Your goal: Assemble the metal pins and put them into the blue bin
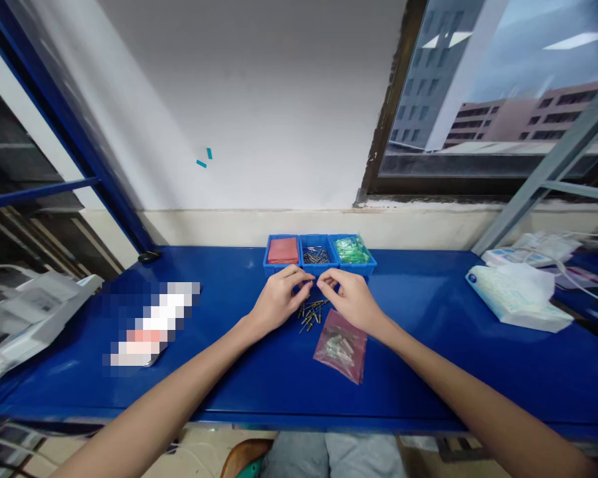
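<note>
Both hands meet fingertip to fingertip, slightly apart, just in front of the blue bins. My left hand (pixel 282 297) is closed in a pinch, thumb against forefinger; anything between them is too small to make out. My right hand (pixel 349 297) pinches in the same way, and what it may hold is hidden. Below them on the table lies a loose pile of thin metal pins (pixel 309 315) that look like blind rivets. A pinkish-red clear plastic bag (pixel 341 352) with pale and greenish small packets inside lies under my right wrist, flat on the table.
Three joined blue bins hold red bags (pixel 282 251), metal pins (pixel 315 256) and green-tinted packets (pixel 351 249). A tissue pack (pixel 518 299) is at right, a white device (pixel 34 325) at left. A blurred-out object (pixel 154 325) lies left on the blue table (pixel 418 372).
</note>
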`<state>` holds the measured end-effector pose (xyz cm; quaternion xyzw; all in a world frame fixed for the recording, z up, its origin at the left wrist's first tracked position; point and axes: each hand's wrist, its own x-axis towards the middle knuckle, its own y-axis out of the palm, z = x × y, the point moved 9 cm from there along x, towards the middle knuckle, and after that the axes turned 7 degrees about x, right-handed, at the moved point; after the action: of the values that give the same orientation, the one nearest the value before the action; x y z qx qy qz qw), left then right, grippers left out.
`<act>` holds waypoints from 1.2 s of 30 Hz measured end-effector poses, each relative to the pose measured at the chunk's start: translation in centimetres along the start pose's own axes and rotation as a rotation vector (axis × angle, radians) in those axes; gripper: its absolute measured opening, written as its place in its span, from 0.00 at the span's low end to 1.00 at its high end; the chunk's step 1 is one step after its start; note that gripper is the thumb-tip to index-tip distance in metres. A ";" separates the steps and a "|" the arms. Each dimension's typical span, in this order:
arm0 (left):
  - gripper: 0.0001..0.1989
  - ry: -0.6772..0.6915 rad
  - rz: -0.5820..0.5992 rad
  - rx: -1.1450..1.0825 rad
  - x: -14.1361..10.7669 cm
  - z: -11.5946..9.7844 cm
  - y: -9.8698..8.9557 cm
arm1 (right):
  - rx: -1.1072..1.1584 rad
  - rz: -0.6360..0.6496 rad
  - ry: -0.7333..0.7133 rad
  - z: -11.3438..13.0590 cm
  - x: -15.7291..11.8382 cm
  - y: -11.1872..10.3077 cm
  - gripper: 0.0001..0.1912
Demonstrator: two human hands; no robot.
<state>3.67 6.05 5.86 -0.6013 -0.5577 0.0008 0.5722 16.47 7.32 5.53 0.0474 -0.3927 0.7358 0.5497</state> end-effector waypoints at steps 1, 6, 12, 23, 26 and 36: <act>0.09 -0.018 -0.003 -0.046 0.1 0.0 -0.1 | 0.012 -0.004 0.006 -0.2 0.1 0.0 0.06; 0.09 -0.145 0.046 -0.281 0.3 0.8 0.4 | 0.130 0.027 0.049 -1.2 0.2 0.5 0.05; 0.10 -0.207 0.027 -0.289 0.1 1.4 0.4 | -0.003 0.013 -0.025 -0.6 0.0 -0.1 0.06; 0.17 -0.115 -0.114 0.059 0.3 2.9 -1.8 | -0.740 -0.075 -0.139 0.0 4.3 -1.1 0.13; 0.19 -0.077 0.010 0.137 0.1 2.8 -0.5 | -0.658 0.013 -0.197 1.0 2.0 0.6 0.13; 0.13 -0.089 0.342 0.252 -0.2 3.4 1.4 | -0.446 0.265 -0.093 -2.0 0.1 2.4 0.09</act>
<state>2.35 8.59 3.59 -0.6103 -0.4677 0.1939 0.6092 15.17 8.42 2.93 -0.0929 -0.5727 0.6936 0.4269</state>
